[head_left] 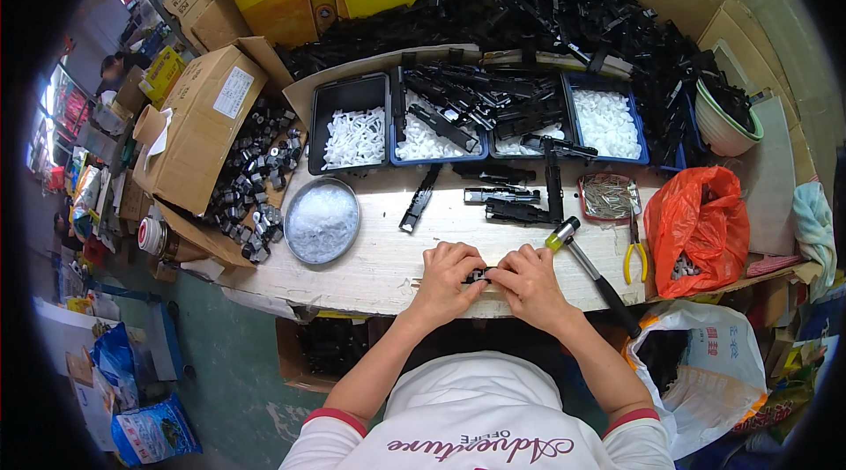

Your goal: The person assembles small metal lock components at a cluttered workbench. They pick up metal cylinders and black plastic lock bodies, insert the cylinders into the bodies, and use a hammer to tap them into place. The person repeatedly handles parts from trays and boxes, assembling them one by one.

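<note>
Both of my hands meet at the front edge of the white table. My left hand has its fingers closed on a small black part. From the other side, my right hand pinches the same part, and the fingers cover most of it. To the right of my right hand lies a hammer with a yellow-green and silver head and a black handle. Several long black mechanism pieces rest just beyond my hands, and one more black piece lies further left.
Bins of small white parts line the back below a heap of black pieces. A round dish and a box of metal-and-black parts stand left. Rightward are a tray of pins, yellow-handled pliers and a red bag.
</note>
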A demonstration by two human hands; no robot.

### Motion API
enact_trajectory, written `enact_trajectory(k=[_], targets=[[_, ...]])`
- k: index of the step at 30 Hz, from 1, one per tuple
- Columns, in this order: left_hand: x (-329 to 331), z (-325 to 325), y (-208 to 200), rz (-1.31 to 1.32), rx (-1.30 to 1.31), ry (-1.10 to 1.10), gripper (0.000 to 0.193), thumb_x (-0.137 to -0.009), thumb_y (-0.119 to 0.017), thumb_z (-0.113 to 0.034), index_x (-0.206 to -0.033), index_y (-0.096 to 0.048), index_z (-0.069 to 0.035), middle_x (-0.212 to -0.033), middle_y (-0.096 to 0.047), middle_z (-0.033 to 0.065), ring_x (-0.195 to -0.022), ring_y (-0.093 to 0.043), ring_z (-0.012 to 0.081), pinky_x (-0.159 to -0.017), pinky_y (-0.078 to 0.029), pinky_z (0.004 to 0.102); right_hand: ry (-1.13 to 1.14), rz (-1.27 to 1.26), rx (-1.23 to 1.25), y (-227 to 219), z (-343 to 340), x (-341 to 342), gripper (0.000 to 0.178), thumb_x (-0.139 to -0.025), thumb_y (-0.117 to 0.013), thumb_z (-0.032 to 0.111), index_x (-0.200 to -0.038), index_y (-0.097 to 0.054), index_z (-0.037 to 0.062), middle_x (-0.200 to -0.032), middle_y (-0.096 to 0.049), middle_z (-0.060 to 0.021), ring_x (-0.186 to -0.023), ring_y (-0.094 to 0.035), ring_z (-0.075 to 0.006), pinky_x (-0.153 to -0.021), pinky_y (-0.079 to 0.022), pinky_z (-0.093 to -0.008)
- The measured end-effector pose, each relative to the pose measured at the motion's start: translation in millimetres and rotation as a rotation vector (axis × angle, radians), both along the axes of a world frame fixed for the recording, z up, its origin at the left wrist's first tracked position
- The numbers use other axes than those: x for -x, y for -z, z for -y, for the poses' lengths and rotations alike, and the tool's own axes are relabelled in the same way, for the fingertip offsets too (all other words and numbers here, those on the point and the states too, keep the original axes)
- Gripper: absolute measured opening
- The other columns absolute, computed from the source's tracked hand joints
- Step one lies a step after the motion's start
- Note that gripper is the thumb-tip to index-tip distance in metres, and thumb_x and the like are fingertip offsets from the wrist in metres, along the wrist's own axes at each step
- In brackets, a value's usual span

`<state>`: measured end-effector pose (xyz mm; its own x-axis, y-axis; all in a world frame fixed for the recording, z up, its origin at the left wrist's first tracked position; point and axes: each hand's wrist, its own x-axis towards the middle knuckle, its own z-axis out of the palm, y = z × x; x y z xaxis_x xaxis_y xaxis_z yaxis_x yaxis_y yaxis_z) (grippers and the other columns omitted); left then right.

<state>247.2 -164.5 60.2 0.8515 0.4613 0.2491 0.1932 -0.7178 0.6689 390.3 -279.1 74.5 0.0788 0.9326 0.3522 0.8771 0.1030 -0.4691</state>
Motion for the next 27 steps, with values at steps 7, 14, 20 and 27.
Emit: enact_trajectory(k=[7,14,20,27], targets=[[-33,-8,-56,-0.487,-0.426,0.254,0.019,-0.067,-0.068,-0.020,-0.081,-0.063,-0.008,-0.084,-0.056,0.0049,-0.087,-0.048,0.0242,-0.077,-0.030,0.0417,0.310,-0.017,-0.101,-5,19,-69,0.009,-0.073,-0.063,0.012,-0.082,-0.064,0.0104,-0.079,-0.055,-0.0021,-0.080,-0.050,-0.0191,-0.070,-0.030,-0.0362],[-201,-31,-71,-0.029,-0.432,0.242,0.011,-0.072,-0.062,-0.017,-0.069,-0.062,-0.006,-0.074,-0.059,0.0107,-0.075,-0.053,0.0307,-0.064,-0.037,0.0425,0.686,0.288,0.148,-11,26,-147,0.013,-0.074,-0.063,0.016,-0.083,-0.065,0.0068,-0.085,-0.058,-0.0072,-0.091,-0.050,-0.0246,-0.075,-0.033,-0.0436],[-312,-23,-40,-0.172,-0.560,0.136,0.016,-0.069,-0.067,-0.021,-0.074,-0.066,-0.005,-0.078,-0.063,0.0134,-0.084,-0.059,0.0311,-0.073,-0.043,0.0438,0.599,0.412,0.284,10,9,-162,0.013,-0.068,-0.059,0.007,-0.079,-0.065,0.0046,-0.084,-0.061,-0.0132,-0.090,-0.052,-0.0270,-0.077,-0.033,-0.0462],[-326,-49,-29,-0.182,-0.505,0.219,0.008,-0.062,-0.063,-0.009,-0.068,-0.066,-0.005,-0.074,-0.064,0.0157,-0.076,-0.062,0.0316,-0.068,-0.047,0.0424,0.554,0.259,0.119,10,17,-167,0.008,-0.070,-0.061,0.008,-0.076,-0.066,0.0080,-0.078,-0.061,-0.0069,-0.085,-0.053,-0.0232,-0.073,-0.032,-0.0412]])
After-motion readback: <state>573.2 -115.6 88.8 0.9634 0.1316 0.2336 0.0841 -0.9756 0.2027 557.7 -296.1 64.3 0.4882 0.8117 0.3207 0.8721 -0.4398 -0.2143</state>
